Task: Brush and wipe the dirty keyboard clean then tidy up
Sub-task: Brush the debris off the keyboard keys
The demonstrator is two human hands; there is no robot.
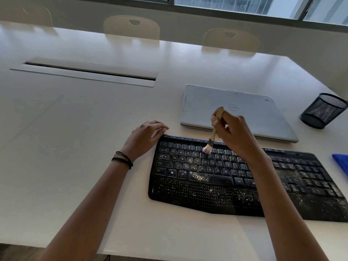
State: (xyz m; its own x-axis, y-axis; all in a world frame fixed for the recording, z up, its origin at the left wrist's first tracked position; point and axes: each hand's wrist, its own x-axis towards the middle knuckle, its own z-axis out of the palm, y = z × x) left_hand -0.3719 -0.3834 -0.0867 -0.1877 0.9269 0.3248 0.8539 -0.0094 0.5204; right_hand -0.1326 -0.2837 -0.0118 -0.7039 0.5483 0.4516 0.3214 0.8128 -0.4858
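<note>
A black keyboard (207, 185) lies on the white table (75, 129), its keys and palm rest speckled with white crumbs. My right hand (237, 136) grips the wooden handle of a small brush (211, 140), and the pale bristles touch the upper key rows. My left hand (146, 134) rests with relaxed fingers at the keyboard's top left corner, fingertips touching its edge. A blue cloth (340, 162) shows at the right edge of the view.
A closed silver laptop (244, 113) lies just behind the keyboard. A black mesh pen cup (323, 111) stands at the far right. A cable slot (90, 72) runs across the table's middle, and chairs (131, 27) line the far side.
</note>
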